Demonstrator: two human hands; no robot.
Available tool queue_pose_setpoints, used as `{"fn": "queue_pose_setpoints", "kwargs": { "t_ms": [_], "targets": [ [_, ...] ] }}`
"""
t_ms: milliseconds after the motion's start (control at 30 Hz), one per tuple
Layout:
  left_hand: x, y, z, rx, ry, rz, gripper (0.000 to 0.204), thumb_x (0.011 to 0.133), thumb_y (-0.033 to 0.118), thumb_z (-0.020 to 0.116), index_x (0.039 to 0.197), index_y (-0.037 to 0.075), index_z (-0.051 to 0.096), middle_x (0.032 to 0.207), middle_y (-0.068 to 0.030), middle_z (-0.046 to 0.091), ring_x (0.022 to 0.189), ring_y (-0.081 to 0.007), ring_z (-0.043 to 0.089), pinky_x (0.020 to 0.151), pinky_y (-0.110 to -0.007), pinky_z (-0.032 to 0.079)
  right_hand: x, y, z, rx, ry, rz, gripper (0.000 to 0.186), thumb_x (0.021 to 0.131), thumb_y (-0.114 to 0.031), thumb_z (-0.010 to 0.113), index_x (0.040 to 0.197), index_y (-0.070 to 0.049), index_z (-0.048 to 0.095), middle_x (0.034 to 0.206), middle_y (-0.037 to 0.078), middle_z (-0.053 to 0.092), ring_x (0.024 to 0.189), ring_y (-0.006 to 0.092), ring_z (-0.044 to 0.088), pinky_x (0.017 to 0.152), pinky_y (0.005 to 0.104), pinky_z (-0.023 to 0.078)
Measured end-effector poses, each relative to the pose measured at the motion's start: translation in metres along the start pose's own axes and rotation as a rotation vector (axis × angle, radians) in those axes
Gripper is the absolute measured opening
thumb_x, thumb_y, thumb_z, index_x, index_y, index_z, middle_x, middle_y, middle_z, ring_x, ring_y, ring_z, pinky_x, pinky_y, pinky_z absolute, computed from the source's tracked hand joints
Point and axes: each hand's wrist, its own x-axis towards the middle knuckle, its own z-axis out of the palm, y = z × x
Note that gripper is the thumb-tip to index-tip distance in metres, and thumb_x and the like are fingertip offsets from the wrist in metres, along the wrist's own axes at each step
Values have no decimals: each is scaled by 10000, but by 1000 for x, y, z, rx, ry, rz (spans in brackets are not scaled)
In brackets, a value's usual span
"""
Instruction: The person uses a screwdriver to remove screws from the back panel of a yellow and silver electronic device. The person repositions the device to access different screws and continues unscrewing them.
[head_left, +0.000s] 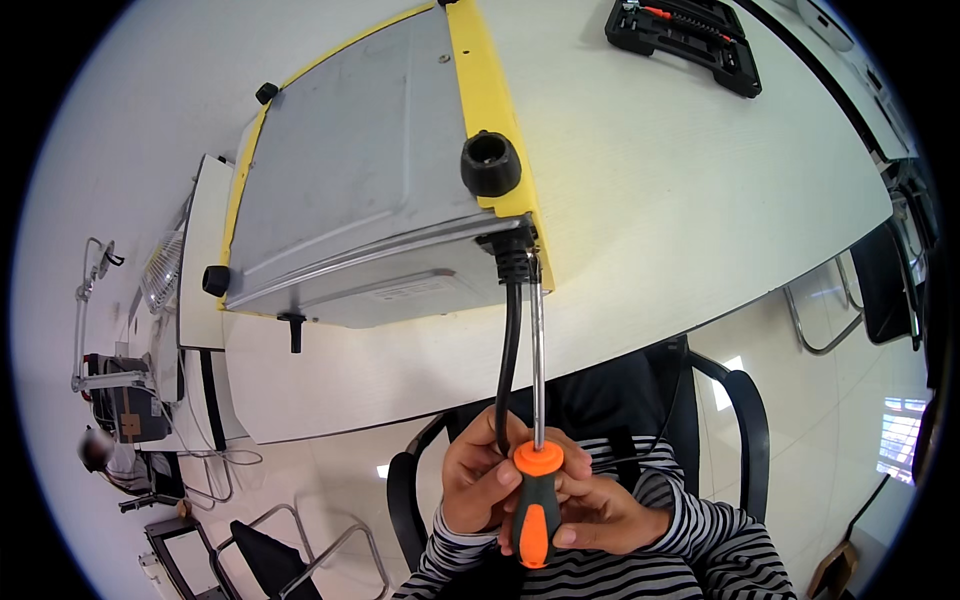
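White tabletop (650, 220): grey-and-yellow metal appliance (345, 160) left, round black cable (511, 340) at its near right corner.
Left hand (474, 485) around cable, right hand (612, 518) gripping orange-and-black screwdriver (541, 460) alongside; off-axis pressure could slip it, nicking cable.

Black chairs (265, 560) stand on a glossy pale floor (335, 470).

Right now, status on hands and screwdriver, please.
Right hand on screwdriver handle. Left hand on black cord. Tip near yellow-gray box's corner; cord close alongside shaft.
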Motion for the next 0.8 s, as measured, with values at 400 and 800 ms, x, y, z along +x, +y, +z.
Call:
{"fn": "queue_pose_setpoints", "kwargs": {
  "t_ms": [400,800],
  "targets": [
    [-4,0,-1,165,102,8,282,670,8,635,773,47,375,860,-169,534,768,-147,520,688,-257,425,4,-6,10,-248,299,-230,515,717,-52,636,1132,-23,331,886,23,477,858,74,476,737,222,392],
    [-3,3,-3,-31,-20,-104,180,788,99,493,832,4,347,860,-290,521,786,-250,555,640,-304,470,-4,-6,4,-61,191,-97,628,743,-89,589,1246,4,225,1018,154,495,926,237,524,822,368,412]
  ]
}}
